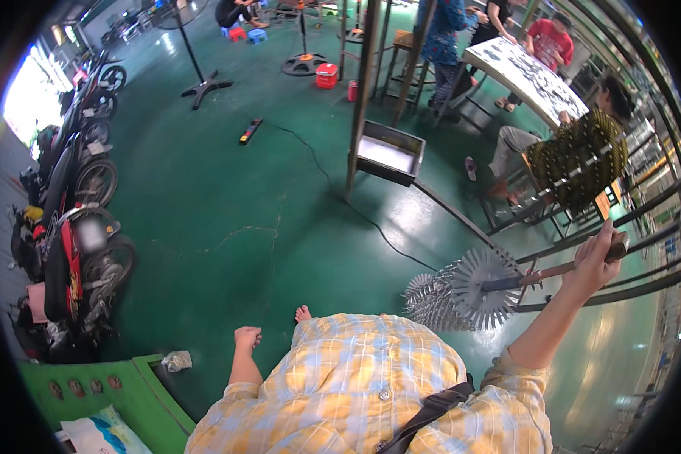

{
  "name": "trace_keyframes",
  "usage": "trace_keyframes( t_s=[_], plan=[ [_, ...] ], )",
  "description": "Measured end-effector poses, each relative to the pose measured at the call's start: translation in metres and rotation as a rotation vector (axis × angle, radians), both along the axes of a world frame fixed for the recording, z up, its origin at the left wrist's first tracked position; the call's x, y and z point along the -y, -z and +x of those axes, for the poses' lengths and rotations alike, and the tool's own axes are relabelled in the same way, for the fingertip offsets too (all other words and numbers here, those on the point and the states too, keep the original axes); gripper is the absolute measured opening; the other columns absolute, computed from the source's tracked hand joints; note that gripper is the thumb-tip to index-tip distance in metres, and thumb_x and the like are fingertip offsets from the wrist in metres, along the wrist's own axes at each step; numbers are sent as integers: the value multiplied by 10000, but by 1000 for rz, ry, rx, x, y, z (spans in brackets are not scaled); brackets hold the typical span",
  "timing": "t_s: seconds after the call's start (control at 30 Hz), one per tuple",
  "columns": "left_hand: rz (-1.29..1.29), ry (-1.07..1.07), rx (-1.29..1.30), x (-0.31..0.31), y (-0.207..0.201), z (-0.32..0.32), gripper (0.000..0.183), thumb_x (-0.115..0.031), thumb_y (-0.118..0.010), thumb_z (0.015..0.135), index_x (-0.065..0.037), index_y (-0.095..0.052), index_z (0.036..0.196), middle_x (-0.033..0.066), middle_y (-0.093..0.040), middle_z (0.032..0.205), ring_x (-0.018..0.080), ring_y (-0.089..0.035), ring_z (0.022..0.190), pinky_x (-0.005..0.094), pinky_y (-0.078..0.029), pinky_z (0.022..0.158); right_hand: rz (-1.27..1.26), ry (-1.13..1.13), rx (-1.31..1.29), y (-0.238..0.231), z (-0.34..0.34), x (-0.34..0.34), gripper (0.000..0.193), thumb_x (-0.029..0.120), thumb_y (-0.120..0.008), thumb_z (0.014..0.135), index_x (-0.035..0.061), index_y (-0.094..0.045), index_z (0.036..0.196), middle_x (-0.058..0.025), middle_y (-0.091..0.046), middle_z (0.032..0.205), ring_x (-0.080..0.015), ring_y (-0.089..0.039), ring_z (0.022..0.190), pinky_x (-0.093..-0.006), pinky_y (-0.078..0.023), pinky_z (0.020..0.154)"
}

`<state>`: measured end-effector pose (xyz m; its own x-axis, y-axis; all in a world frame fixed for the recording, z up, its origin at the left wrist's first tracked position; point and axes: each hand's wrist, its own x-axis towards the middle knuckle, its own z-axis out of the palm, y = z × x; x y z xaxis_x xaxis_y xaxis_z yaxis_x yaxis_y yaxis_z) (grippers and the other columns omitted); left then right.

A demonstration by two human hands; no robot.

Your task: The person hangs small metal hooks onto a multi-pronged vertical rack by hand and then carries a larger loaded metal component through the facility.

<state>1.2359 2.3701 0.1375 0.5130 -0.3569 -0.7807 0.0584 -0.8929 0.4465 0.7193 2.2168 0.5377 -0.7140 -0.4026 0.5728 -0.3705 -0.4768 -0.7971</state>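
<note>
At the right, my right hand [599, 253] is closed around the brown handle of a long rod [556, 271]. The rod runs inward to a stack of silvery metal discs [486, 289] with toothed, slotted rims, hanging over the floor beside my right side. A dark sleeve joins the handle to the nearest disc. My left hand [247, 338] hangs low on the left with its fingers curled in, and nothing shows in it. It is apart from the discs and nearest to my own bare foot [303, 313].
Parked motorbikes [91, 234] line the left wall. A green bench-like surface [91, 374] is at lower left. Ahead stand a metal frame post [362, 98] and a black tray [393, 151]; a cable [318, 163] crosses the floor. People sit and stand around a white table [522, 72].
</note>
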Motion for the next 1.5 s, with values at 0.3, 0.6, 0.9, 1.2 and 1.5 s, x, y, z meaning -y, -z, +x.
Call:
trace_keyframes(
  t_s=[0.3,0.6,0.9,1.2,1.5],
  plan=[
    [-89,-70,55,-36,10,120,132,-108,-625,711,-29,-600,814,52,-588,615,98,-500,431,214,-331,348,-74,-177,15,-10,109,56,278,165,-558,817,129,-366,619,72,-278,437,0,-225,336,-180,-153,305],
    [-139,-264,104,-66,13,183,160,-121,-624,726,-9,-592,836,52,-571,600,94,-476,421,214,-319,342,-64,-298,33,-5,219,147,237,185,-586,791,71,-492,606,47,-310,432,-30,-255,332,-202,-185,314],
    [-249,-278,37,2,27,191,204,-152,-649,704,-6,-597,835,50,-578,620,101,-477,425,213,-335,362,-35,-517,61,-6,355,263,213,191,-611,767,62,-505,636,35,-317,421,-51,-263,327,-214,-204,329],
    [-73,-765,-79,23,23,238,150,-132,-622,723,-54,-550,829,43,-546,584,97,-461,401,201,-254,319,-30,-672,112,-8,445,392,264,177,-594,779,74,-438,593,38,-282,427,-49,-234,329,-212,-187,327],
    [31,-716,-107,194,15,318,135,-125,-618,740,-57,-532,818,61,-551,587,107,-452,393,206,-242,318,-21,-605,156,-13,504,528,283,196,-582,789,92,-422,579,40,-277,413,-46,-234,316,-206,-182,318]
  ],
)
